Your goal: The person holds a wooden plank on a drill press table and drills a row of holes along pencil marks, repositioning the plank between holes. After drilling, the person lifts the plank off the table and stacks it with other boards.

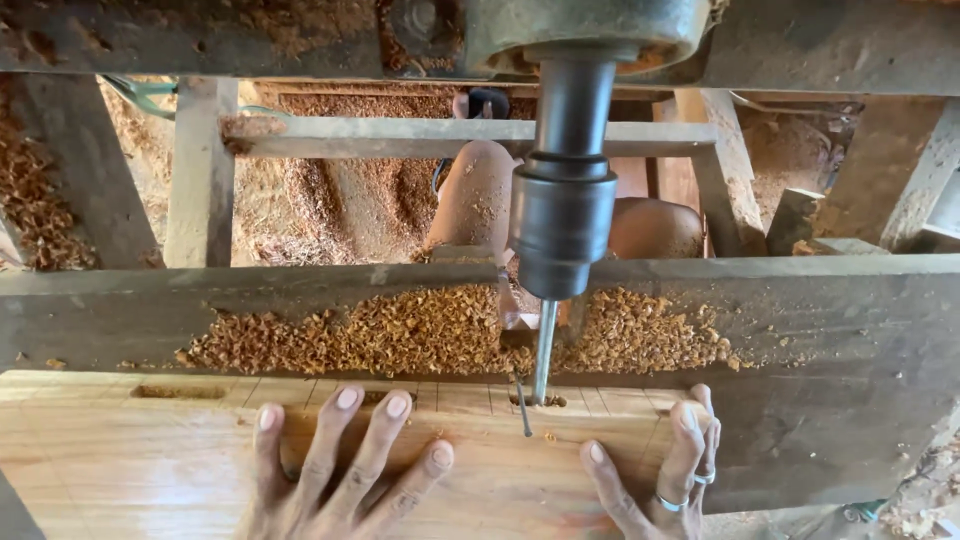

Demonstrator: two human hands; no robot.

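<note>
A light wooden plank (120, 450) lies flat on the machine bed, with pencil lines and a cut slot (178, 392) along its far edge. My left hand (340, 465) presses flat on it, fingers spread. My right hand (665, 465), with rings on two fingers, rests on the plank's right end, fingers curled over the edge. Between the hands a thin drill bit (543, 350) comes down from a dark chuck (563, 225) into a fresh hole (537, 401) at the plank's far edge.
Orange-brown wood chips (400, 335) pile on the grey bed (840, 340) behind the plank. My bare knees (478, 195) show below the machine, among the wooden frame rails (400, 137). Sawdust covers the floor (330, 200).
</note>
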